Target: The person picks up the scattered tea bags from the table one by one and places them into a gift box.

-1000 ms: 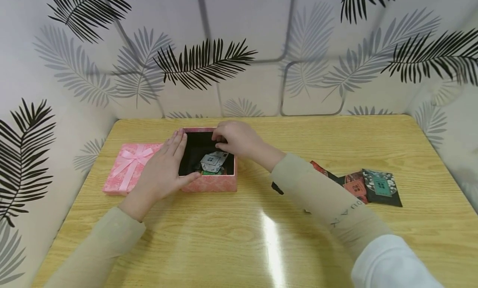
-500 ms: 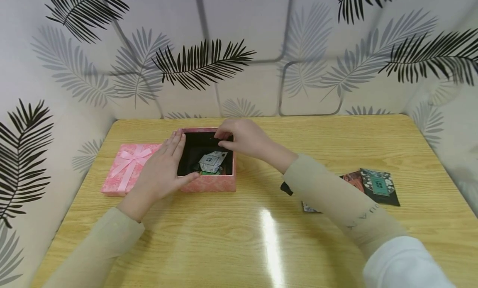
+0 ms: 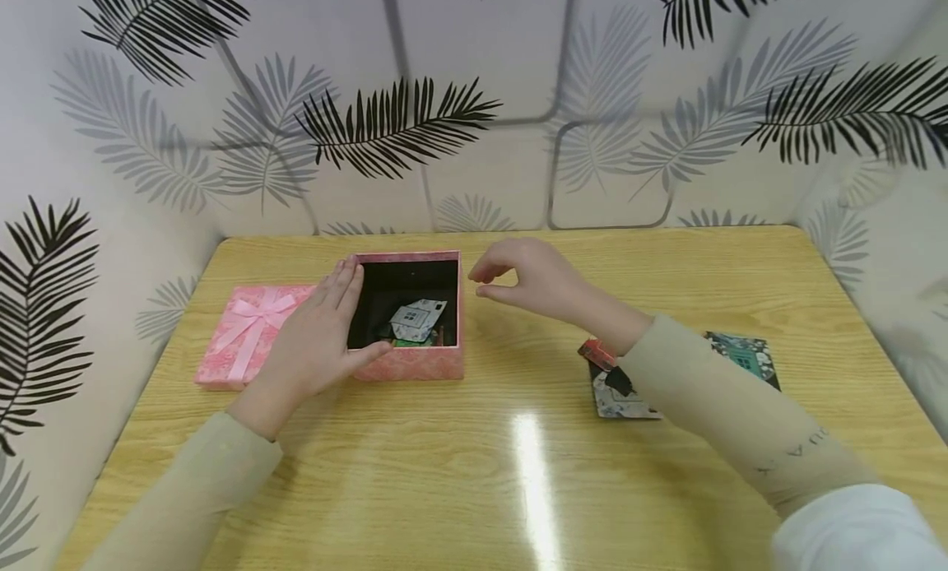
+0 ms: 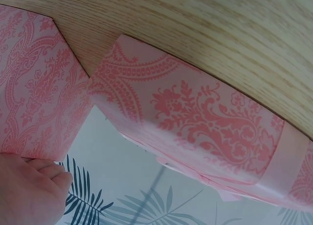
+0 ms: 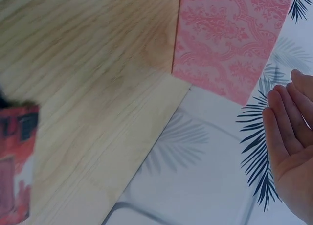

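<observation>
Pink box (image 3: 410, 364), touched by the straight-fingered left hand (image 3: 314, 341), is left holding packets (image 3: 417, 316) as the right hand (image 3: 535, 281), relaxed and empty, withdraws.

Beige L slv (image 3: 185, 499), beige R slv (image 3: 729, 413) w/ dk lettering (image 3: 796, 451), white fabric (image 3: 859, 528) up-arm.

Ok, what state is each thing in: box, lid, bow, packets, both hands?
Pink box: open, upright, partly filled.
Lid: off, lying left of the box.
Bow: tied, atop the lid.
Packets inside: loosely piled.
Packets outside: partly hidden by the right sleeve.
Left hand: fingers straight, touching the box.
Right hand: holding nothing, beside the box.
</observation>
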Motion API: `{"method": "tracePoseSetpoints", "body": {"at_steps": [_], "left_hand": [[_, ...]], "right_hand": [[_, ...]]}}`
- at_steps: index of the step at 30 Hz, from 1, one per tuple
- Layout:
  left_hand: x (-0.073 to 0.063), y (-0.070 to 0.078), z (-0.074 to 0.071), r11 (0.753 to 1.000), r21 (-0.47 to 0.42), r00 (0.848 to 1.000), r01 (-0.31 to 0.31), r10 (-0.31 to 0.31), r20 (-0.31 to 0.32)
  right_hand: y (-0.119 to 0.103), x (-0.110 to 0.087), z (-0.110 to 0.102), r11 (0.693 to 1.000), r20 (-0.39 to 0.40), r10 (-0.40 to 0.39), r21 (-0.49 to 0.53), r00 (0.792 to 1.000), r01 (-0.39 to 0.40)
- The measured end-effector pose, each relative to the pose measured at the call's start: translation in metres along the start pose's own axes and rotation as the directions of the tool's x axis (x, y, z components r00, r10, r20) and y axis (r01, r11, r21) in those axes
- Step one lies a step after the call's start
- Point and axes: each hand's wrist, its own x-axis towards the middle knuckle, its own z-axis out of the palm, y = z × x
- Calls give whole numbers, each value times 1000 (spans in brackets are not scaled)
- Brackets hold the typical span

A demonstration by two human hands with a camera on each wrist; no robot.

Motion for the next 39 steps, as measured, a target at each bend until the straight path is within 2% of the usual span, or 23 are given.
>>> {"method": "tracePoseSetpoints", "body": {"at_steps": [11,20,28,39], "left_hand": [[0,0,-1,1000,8,1000,-6,6,-1],[0,0,-1,1000,9,1000,-9,9,3],[-1,2,-1,1000,1,1000,-1,1,4],[-1,1,-1,1000,8,1000,-5,5,-4]], "right_hand": [[20,-52,-23,998,-7,53,-37,999,-53],[39,-84,-37,992,-30,116,-50,993,-117],[54,-108,-46,976,-34,202,-80,979,-204],[72,-134,-49,950,-20,307,-56,952,-308]]}}
